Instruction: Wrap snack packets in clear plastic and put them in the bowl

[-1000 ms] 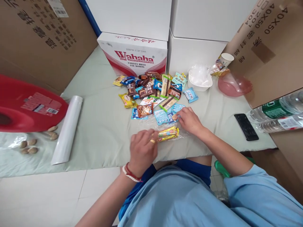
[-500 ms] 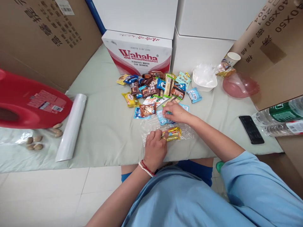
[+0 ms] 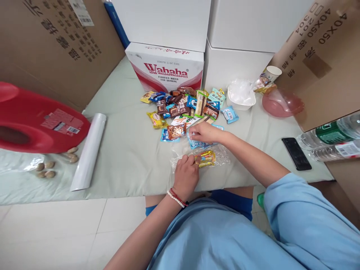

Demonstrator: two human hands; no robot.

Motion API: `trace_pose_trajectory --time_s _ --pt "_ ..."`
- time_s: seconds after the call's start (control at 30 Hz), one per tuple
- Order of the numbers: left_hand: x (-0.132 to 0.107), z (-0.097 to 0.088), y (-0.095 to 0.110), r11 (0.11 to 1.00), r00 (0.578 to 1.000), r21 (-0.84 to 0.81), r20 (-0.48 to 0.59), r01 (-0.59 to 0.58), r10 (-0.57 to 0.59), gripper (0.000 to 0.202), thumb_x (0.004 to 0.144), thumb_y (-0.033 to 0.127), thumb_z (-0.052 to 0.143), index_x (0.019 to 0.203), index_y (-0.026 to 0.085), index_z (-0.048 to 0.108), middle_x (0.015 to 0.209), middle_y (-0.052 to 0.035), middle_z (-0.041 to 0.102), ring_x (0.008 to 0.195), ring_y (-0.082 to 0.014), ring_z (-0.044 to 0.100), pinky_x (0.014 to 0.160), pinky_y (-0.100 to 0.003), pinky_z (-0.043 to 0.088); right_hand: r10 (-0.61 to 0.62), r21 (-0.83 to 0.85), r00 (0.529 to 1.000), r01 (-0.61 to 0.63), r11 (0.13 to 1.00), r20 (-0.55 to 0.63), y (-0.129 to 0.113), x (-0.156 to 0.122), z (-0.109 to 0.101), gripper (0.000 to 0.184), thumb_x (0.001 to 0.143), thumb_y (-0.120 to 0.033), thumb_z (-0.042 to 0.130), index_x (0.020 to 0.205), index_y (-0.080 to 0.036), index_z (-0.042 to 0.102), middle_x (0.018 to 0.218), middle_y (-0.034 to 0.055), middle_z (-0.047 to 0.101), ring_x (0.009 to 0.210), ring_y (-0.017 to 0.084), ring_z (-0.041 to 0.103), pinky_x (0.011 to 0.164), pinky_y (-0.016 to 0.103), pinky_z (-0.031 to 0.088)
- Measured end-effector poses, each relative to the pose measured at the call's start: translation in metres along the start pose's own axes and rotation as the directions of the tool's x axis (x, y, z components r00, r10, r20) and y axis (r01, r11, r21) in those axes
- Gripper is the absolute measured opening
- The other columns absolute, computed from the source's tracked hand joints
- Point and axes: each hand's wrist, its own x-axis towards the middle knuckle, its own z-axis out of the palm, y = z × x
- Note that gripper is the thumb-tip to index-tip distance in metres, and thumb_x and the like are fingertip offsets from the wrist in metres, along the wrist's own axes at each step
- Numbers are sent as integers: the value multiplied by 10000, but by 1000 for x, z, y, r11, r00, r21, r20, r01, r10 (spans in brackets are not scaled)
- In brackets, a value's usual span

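A clear plastic bag (image 3: 222,155) lies near the table's front edge with several yellow snack packets (image 3: 207,158) in it. My left hand (image 3: 186,173), its fingers bent and closed, holds down the bag's left part beside the packets. Just above it, my right hand (image 3: 204,133) pinches the bag's upper edge, thumb and fingers together. Under that hand lie light-blue snack packets (image 3: 197,142), partly covered. A brown cookie packet (image 3: 176,131) rests left of my right fingertips. Beyond both hands spreads a pile of wrapped snacks (image 3: 178,108).
A Wahaba-style white carton printed Wahaha (image 3: 165,71) stands behind the pile. To the right are a white bowl (image 3: 239,104), a pink bowl (image 3: 281,107), a phone (image 3: 296,153) and plastic bottles (image 3: 332,133). At left are a white roll (image 3: 89,153) and a red jug (image 3: 56,120).
My right hand has moved slightly left and its fingers have drawn closer together. My left hand stays on the bag. The whole view has shifted a little.
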Motion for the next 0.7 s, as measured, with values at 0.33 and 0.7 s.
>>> trace_pose_trajectory --time_s 0.33,0.7 --pt "-9 8 -27 939 992 -336 -122 -77 37 316 1008 130 454 1053 197 760 993 -108 745 955 -251 665 864 -426 568 -243 -140 966 230 963 -88 -12 -89 77 406 1076 -213 466 1439 -199 646 908 90 649 866 225 543 779 319 439" --pt "-1 -2 -61 527 665 -659 -54 537 -745 411 1022 495 441 1218 175 609 1189 -134 709 1136 -280 673 1048 -475 525 -273 -329 961 274 904 49 -25 -88 84 530 1032 -103 500 1484 -350 626 989 81 587 922 245 465 808 352 371"
